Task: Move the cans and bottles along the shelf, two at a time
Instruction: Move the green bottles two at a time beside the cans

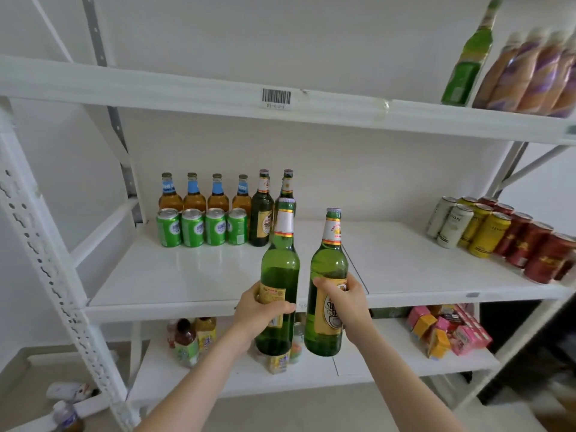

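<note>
Our left hand (260,310) has its fingers curled round the label of one green bottle (280,260). Our right hand (346,302) grips a second green bottle (328,263) just beside it. Both bottles are roughly upright and off the shelf (187,275), in front of its front edge. Beyond our left hand, at the back, stand two more green bottles (261,213), four green cans (202,227) and amber bottles (205,194). Well right of our right hand stand white, yellow and red cans (498,235).
</note>
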The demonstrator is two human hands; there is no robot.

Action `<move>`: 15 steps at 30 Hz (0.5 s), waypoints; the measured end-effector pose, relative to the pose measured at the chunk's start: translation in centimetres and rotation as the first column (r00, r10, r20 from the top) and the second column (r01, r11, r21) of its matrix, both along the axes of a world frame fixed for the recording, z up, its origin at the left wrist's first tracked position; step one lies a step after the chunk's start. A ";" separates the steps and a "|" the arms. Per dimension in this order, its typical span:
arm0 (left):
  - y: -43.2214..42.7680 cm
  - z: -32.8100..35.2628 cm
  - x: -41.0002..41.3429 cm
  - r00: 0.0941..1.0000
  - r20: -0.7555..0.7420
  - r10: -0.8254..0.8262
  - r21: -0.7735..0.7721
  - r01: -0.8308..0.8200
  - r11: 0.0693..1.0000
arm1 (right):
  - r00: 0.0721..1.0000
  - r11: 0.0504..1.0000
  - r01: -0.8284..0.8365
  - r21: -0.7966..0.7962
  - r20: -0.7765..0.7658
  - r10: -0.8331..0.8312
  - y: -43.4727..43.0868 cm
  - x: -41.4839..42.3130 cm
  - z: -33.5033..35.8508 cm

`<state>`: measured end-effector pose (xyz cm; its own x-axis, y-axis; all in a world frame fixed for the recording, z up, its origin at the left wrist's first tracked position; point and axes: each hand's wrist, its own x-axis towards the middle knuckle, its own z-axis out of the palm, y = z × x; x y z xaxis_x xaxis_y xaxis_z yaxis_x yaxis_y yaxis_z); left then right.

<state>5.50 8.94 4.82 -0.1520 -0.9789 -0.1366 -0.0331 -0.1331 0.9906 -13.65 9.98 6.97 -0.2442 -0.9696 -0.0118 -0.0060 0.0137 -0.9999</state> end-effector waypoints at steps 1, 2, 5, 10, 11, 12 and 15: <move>0.2 0.0 -1.1 1.000 0.001 0.004 0.002 -0.004 1.000 | 1.000 1.000 0.003 -0.003 -0.006 -0.003 0.3 -1.1 0.0; 0.4 0.0 -2.1 1.000 0.002 0.005 0.004 -0.005 1.000 | 1.000 1.000 0.007 -0.005 -0.009 -0.007 0.5 -2.2 0.0; 0.5 0.2 -4.9 1.000 0.019 -0.008 0.011 0.007 1.000 | 0.999 0.999 0.034 0.002 -0.003 -0.034 0.7 -5.2 -0.2; -0.5 0.6 -9.3 0.998 0.042 -0.047 -0.005 0.047 0.999 | 0.996 0.997 0.082 0.007 0.023 -0.083 0.4 -9.8 -0.6; -0.9 0.6 -10.2 0.998 0.044 -0.055 -0.008 0.055 0.998 | 0.996 0.996 0.090 0.007 0.028 -0.090 0.3 -10.6 -0.6; -1.4 0.6 -11.1 0.997 0.046 -0.066 -0.009 0.067 0.998 | 0.995 0.995 0.098 0.009 0.028 -0.098 0.1 -11.6 -0.7; -3.1 0.3 -14.0 0.994 0.053 -0.096 -0.007 0.096 0.995 | 0.992 0.992 0.124 0.019 0.017 -0.124 -0.8 -14.4 -0.7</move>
<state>-8.53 5.86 5.13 -0.2381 -0.9614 -0.1381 -0.0974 -0.1178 0.9882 -28.07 9.22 6.32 -0.3620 -0.9316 -0.0340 0.0150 0.0306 -0.9994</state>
